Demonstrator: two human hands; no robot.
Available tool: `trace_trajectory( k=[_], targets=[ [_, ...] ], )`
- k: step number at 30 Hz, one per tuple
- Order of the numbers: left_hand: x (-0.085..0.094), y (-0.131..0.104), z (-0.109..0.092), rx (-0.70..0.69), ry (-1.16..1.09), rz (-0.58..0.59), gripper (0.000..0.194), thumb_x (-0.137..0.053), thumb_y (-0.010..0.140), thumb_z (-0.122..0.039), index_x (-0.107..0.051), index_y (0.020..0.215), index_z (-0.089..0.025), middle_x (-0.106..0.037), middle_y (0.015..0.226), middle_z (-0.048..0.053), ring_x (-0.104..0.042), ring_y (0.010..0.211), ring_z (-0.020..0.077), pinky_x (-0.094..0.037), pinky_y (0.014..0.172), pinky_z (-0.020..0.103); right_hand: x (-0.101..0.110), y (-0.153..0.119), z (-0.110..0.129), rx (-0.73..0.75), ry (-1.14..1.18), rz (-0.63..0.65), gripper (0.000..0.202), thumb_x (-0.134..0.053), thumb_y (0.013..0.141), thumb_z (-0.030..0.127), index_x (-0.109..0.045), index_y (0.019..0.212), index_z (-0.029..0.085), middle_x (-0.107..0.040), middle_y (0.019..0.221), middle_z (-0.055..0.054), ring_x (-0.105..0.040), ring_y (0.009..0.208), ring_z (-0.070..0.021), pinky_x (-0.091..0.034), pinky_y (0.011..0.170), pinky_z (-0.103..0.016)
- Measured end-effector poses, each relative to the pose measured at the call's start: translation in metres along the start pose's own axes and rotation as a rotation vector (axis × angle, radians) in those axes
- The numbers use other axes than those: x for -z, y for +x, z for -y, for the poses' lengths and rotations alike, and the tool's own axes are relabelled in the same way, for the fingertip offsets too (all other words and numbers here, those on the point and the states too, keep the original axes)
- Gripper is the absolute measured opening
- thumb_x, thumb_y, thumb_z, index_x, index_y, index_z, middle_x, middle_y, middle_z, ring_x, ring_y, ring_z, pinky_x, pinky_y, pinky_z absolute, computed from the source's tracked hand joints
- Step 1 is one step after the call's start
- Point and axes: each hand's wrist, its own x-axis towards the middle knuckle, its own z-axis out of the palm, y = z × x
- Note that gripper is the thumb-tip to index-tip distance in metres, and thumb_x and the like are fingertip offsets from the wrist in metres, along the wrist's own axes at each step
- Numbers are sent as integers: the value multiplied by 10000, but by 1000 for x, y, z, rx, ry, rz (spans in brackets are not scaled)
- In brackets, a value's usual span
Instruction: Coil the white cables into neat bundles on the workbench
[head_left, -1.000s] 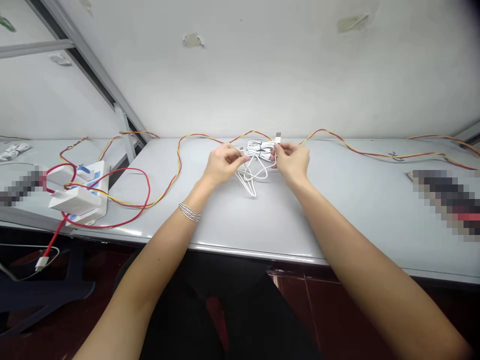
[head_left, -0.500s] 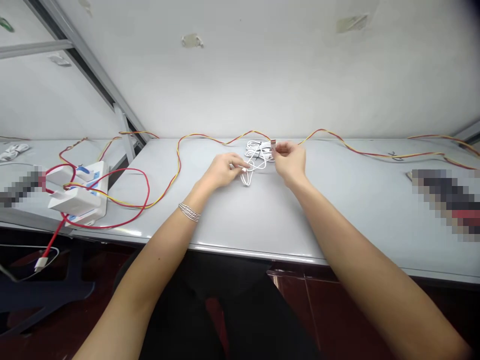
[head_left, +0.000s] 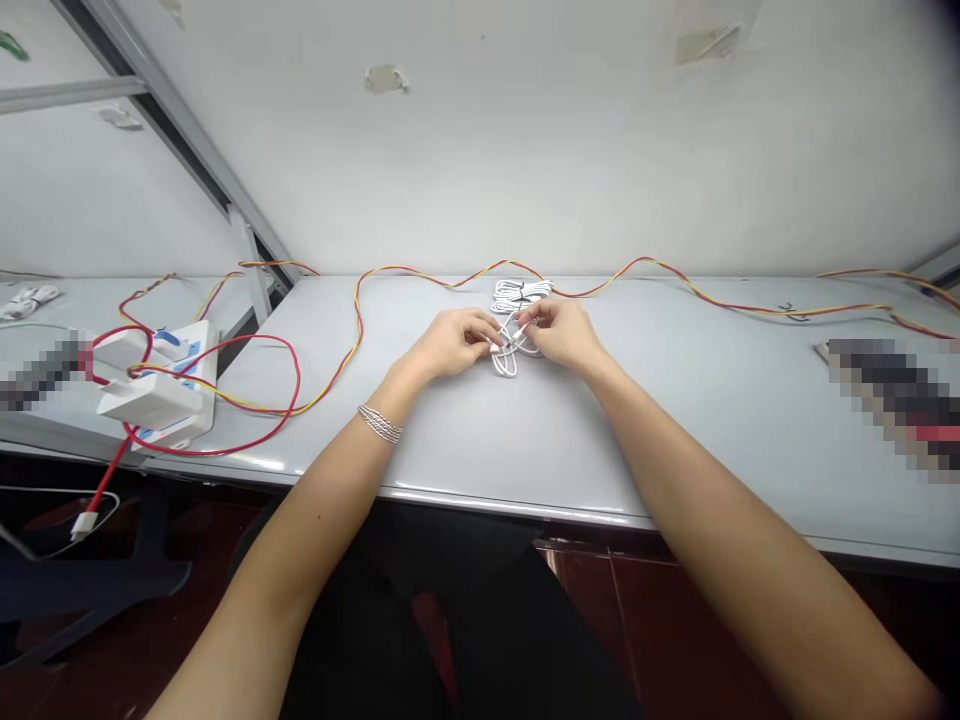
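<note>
Near the back of the grey table point(head_left: 480, 450), my left hand point(head_left: 452, 343) pinches a white cable point(head_left: 505, 366) by its small white end. My right hand point(head_left: 564, 334) is closed on another white piece of cable, a plug-like end point(head_left: 519, 334), pointed toward the left hand. Both hands are close together, with loops of the white cable between and below the fingers. Just behind them lies a coiled bundle of white cable point(head_left: 520, 294), bound with a dark tie. The exact shape of the two ends is partly hidden by the fingers.
A twisted red and yellow wire point(head_left: 690, 290) runs along the back wall point(head_left: 480, 170). At left, a white power strip point(head_left: 196, 375) carries chargers and a looped red cable point(head_left: 296, 375). A blurred-out object point(head_left: 892, 395) lies at right. Another white cable bundle point(head_left: 28, 300) rests far left.
My right hand has moved left and slightly toward me, from beside the coiled bundle to my left hand, bringing a white cable end. My left hand has barely moved.
</note>
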Motion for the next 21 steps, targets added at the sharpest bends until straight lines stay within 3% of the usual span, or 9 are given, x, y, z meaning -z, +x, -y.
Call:
trace_trajectory(
  k=[6, 10, 15, 17, 21],
  targets=[
    [3, -4, -9, -14, 42, 224, 162, -677, 753, -109, -793, 830, -192, -800, 995, 63, -734, 961, 218, -565, 910, 352, 2, 0, 1, -85, 118, -27, 185, -629, 738, 70, -737, 854, 165, -752, 847, -42, -654, 734, -158, -538, 757, -310],
    [-4, -3, -14, -49, 219, 244, 192, -650, 742, -79, -779, 809, -203, -790, 872, 44, -708, 833, 204, -537, 849, 348, 3, -4, 9, -156, 241, -62, 116, -690, 728, 63, -675, 775, 167, -743, 793, -45, -663, 700, -160, -550, 723, -307],
    [-11, -1, -11, -88, 141, 62, 77, -631, 830, -166, -701, 822, -198, -728, 801, 17, -632, 747, 165, -495, 767, 308, 3, -8, 22, -272, 391, -81, 76, -710, 806, 101, -684, 839, 165, -743, 763, -55, -666, 626, -161, -587, 675, -326],
    [-11, 1, -7, -48, 18, -72, 11, -639, 839, -181, -649, 835, -186, -698, 785, 11, -616, 722, 146, -483, 721, 286, 3, -8, 26, -297, 477, -96, 52, -683, 855, 104, -696, 832, 149, -761, 835, -75, -686, 643, -157, -609, 680, -325],
    [-7, 9, -1, 78, -322, -329, 123, -667, 862, -183, -548, 832, -185, -680, 759, 7, -573, 619, 101, -471, 632, 258, 2, -8, 30, -242, 545, -126, 179, -584, 982, 190, -709, 867, 136, -748, 826, -72, -707, 624, -147, -622, 657, -302]
  ],
)
